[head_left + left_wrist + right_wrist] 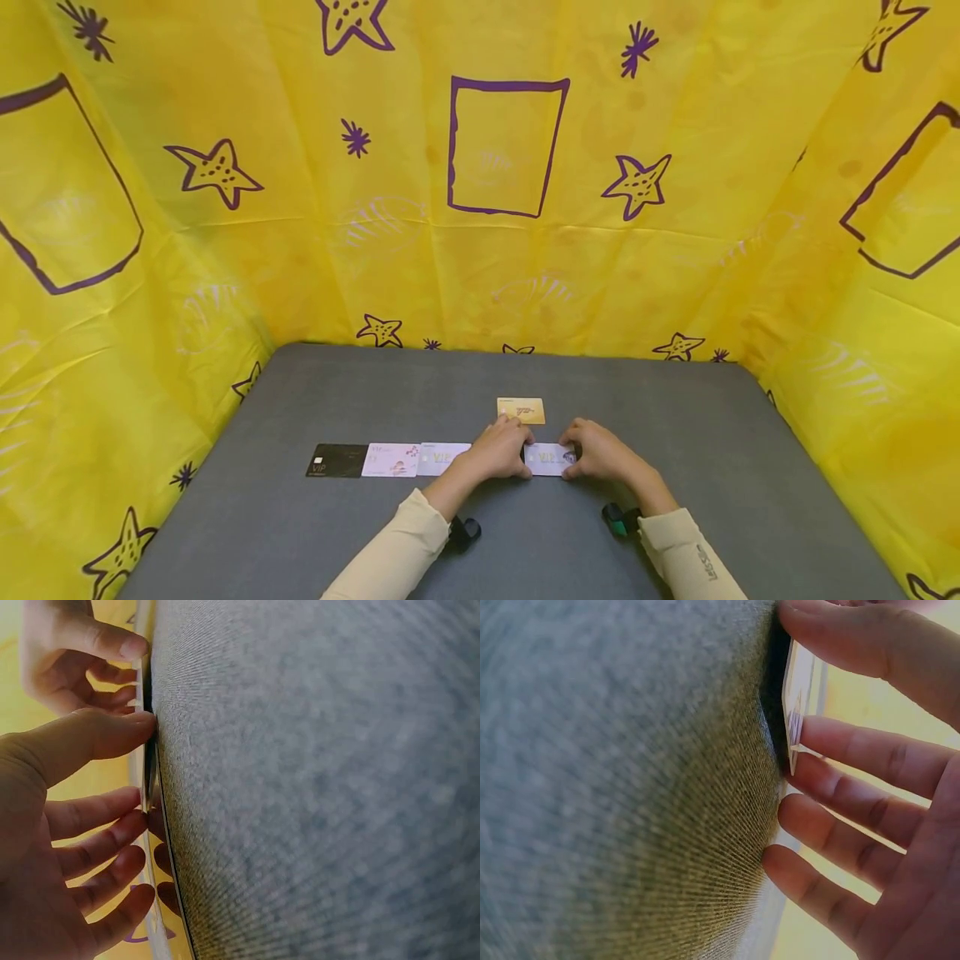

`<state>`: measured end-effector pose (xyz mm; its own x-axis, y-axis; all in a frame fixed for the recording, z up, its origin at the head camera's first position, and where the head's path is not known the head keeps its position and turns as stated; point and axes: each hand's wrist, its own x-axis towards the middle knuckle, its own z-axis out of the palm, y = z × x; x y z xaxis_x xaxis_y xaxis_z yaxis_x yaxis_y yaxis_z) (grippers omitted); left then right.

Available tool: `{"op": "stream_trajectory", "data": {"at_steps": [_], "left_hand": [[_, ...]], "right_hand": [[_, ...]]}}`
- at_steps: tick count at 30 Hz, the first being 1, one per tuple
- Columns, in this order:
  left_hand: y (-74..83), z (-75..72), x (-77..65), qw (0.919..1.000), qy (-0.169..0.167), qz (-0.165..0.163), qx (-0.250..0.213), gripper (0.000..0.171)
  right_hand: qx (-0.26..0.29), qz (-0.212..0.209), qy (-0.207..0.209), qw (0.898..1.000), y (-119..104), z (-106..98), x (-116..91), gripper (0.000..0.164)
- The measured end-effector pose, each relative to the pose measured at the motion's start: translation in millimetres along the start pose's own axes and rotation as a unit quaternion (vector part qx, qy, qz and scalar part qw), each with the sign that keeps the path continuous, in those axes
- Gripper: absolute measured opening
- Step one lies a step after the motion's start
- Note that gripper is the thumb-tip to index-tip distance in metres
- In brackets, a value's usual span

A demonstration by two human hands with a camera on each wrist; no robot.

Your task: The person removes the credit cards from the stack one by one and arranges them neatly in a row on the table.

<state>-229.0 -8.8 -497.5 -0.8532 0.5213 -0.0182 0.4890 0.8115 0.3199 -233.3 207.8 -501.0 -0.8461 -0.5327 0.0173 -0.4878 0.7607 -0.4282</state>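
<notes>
Both hands are at a white VIP card [546, 459] at the right end of a row of cards. My right hand [603, 454] pinches its right end between thumb and fingers; in the right wrist view the card [798, 697] stands slightly tilted off the tabletop. My left hand [497, 450] grips the left end, thumb on the near edge and fingertips on the far edge. Left of it lie a pale VIP card [441, 457], a pink card [391, 460] and a black VIP card [339, 461]. The left hand hides the row between the pale card and the held one.
A gold card [525, 408] lies behind the row, just beyond the left hand's fingers. The grey tabletop [637, 400] is enclosed by yellow patterned cloth [405, 275] at the back and sides. Dark straps [621, 520] hang under both wrists.
</notes>
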Motion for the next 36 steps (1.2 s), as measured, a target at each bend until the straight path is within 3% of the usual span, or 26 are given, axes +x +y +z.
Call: {"op": "stream_trajectory", "data": {"at_steps": [10,16,28,36], "left_hand": [[1.4,-1.8,-0.7,0.9999,-0.013,-0.006,0.008,0.044],[-2.0,-4.3,0.6,0.9999,-0.012,0.001,-0.004,0.046],[-27.3,-17.8,3.1,0.9983,0.013,-0.042,-0.038,0.05],[-46.1,-23.8,6.7,0.9954,0.029,-0.057,-0.071,0.058]], "right_hand": [[-0.005,0.021,0.003,1.0,-6.4,0.4,-2.0,0.041],[0.023,0.039,-0.003,0.999,-5.9,-1.1,-0.5,0.039],[0.06,0.076,0.009,0.995,-1.8,-5.2,16.4,0.03],[0.058,0.085,0.023,0.994,-2.6,-12.6,30.1,0.036]]}}
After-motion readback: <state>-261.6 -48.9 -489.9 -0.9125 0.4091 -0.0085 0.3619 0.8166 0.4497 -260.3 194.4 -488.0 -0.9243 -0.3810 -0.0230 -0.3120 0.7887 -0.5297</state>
